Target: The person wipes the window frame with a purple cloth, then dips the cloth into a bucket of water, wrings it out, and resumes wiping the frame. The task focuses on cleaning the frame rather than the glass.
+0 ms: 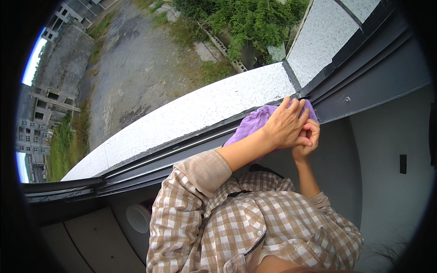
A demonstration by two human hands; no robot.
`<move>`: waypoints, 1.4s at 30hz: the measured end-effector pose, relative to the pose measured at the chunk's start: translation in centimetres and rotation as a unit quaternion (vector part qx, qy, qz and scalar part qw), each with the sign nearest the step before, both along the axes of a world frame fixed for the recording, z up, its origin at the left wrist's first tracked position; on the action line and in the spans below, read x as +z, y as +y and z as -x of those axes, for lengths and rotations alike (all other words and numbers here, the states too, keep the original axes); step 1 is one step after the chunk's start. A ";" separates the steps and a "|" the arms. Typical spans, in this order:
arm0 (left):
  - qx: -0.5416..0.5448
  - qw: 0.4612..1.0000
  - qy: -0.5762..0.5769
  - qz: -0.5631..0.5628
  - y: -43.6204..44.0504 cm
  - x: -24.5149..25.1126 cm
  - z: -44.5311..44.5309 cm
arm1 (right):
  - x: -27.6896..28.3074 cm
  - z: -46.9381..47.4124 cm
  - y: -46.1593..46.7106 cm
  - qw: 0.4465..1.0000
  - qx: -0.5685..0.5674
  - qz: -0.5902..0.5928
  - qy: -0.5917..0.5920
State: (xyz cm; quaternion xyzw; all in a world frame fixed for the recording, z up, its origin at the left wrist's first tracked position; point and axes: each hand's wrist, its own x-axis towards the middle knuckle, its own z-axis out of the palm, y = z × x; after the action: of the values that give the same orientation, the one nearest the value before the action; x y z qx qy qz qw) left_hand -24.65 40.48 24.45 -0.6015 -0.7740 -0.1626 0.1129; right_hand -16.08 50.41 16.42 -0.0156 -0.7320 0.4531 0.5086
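Observation:
A purple cloth (254,122) lies bunched over the inner corner of a dark metal window frame (201,143). My left hand (286,124) grips the cloth from above, its bent fingers pressed against it by the corner. Close against the left hand's fingers, on the right, is my right hand (309,136) with curled fingers. Whether it also holds part of the cloth is hidden. Bright metal tracks run along the bottom of the frame, passing under the cloth and my left forearm.
Outside the frame is a speckled white stone ledge (205,99), with a drop to a paved yard (136,75) and shrubs (252,24) beyond. A dark side jamb (368,85) rises at right. A white bucket (138,218) stands at lower left, beside brown panels (102,235).

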 end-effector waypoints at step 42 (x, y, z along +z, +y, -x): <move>0.443 0.849 -0.166 -0.233 -23.1 0.9 -4.9 | 5.5 2.4 1.5 0.915 -0.069 -0.307 -0.252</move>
State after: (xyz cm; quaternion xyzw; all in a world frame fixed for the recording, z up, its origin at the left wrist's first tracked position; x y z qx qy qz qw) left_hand -19.76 17.38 25.35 -0.1143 -0.9049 -0.3683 0.1802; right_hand -18.48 51.91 21.91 -0.0223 -0.9360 0.1506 0.3174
